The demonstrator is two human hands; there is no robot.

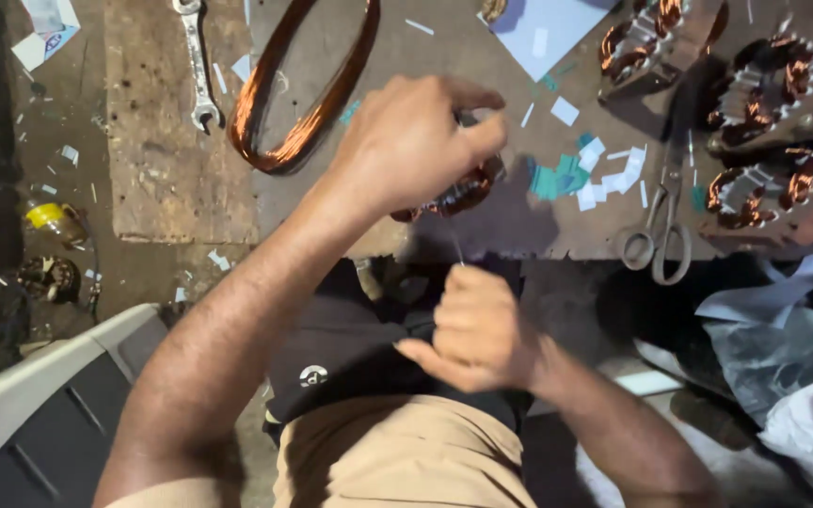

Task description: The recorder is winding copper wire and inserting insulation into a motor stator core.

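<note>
Left hand [416,141] clamped on dark copper-wound coil [463,193], right hand [477,329] below pinching thin taut wire [455,243] running upward to it.

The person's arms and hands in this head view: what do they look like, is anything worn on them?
Both arms are bare, with no sleeves visible. The left hand and right hand wear no gloves, and no rings, watch or bracelet show. Below them are a dark top and tan trousers.

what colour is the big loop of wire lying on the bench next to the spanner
Coppery orange-brown, a shiny loop of wire beside the spanner, clearest in the head view.
</note>
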